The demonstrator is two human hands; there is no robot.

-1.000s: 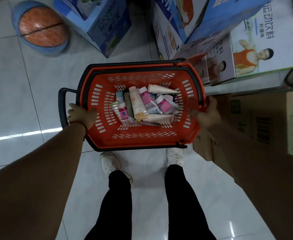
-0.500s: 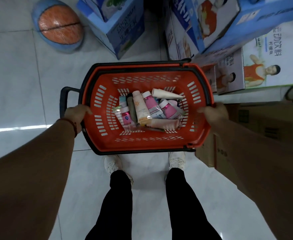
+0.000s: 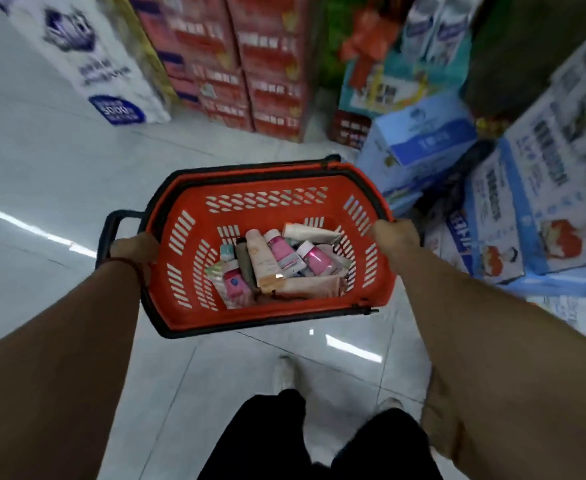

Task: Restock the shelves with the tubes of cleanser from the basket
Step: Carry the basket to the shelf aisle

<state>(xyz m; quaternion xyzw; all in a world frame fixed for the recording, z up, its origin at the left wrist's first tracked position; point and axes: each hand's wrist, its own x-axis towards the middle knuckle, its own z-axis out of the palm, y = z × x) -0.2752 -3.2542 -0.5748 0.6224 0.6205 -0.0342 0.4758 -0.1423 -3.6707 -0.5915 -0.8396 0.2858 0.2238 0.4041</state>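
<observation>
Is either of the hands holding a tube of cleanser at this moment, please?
No, the left hand and right hand both grip the rim of the basket, while the tubes lie inside.

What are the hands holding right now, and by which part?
Both hold the red basket: the left hand grips its left rim, the right hand its right rim. The tubes lie inside, untouched.

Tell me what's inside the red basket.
A loose pile of tubes lies on the floor of the basket: pink ones, peach ones, a white tube at the far side. Whatever lies beneath the pile is covered.
</observation>
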